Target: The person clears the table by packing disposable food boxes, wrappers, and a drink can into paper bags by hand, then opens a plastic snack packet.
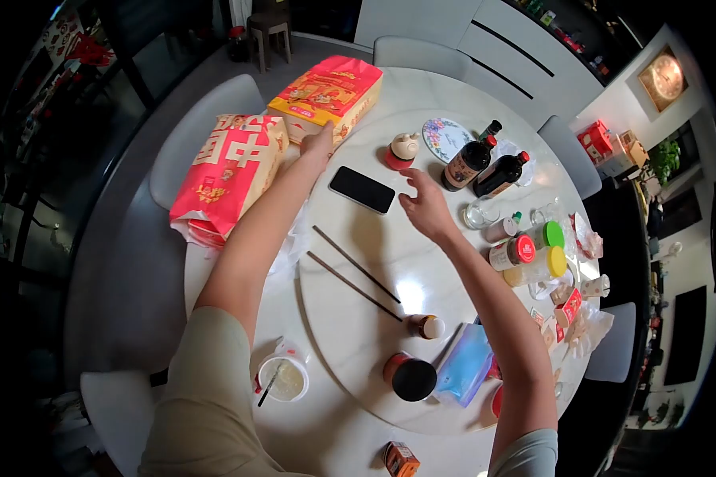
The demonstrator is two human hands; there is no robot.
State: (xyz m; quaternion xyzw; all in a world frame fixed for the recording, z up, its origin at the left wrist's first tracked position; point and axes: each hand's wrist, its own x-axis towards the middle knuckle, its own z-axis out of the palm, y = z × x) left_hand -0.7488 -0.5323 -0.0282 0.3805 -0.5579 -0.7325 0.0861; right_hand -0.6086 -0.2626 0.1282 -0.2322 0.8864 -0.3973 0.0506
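My left hand [318,145] reaches to the near end of a red and yellow packaged bag [326,89] and grips its lower corner; some fingers are hidden. Left of that arm stands a second red and cream paper bag [229,171]. Over the round turntable [350,278], my right hand [426,208] hovers with its fingers apart and nothing in them. A black-screened phone [362,189] lies between my two hands. Just beyond my right fingertips is a small red and cream figurine-shaped jar [402,151].
Two dark sauce bottles [466,165] and a floral plate [447,139] stand at the back right. Several lidded jars [523,249] line the right side. Two chopsticks [356,264], a black-lidded jar [410,377], a blue pouch [463,367] and a white cup [283,378] are nearer me.
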